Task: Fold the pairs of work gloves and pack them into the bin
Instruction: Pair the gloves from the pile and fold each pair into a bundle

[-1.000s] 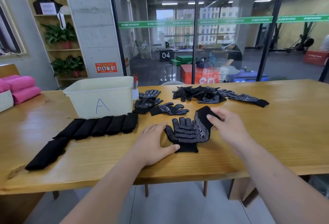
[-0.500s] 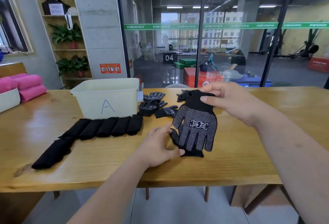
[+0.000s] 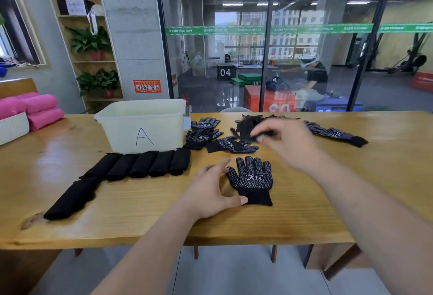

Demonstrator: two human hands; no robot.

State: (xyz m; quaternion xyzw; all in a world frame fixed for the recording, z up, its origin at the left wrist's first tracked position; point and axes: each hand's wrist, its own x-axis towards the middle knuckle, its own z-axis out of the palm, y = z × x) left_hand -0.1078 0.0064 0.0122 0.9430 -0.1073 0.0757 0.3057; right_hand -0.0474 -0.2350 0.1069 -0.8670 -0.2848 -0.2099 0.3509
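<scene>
Glove station: one dotted glove [image 3: 251,180] lies flat at centre frame, and a second glove is gripped at the far pile.

The left hand [image 3: 210,191] is open on the table [image 3: 351,189], fingers relaxed. Its thumb touches the dotted glove's cuff and its forefinger lies at the glove's left edge. The glove lies dots up, with its fingers pointing away from the person. The right hand [image 3: 288,142], motion-blurred at upper right of centre, pinches a black glove [image 3: 248,128] in the pile behind. Three loose gloves [image 3: 232,146] lie between the pile and the bin [image 3: 143,126], which stands at upper left of centre, marked "A". A row of folded pairs [image 3: 145,163] lies just in front of the bin. One more folded pair [image 3: 70,198] lies at lower left.
</scene>
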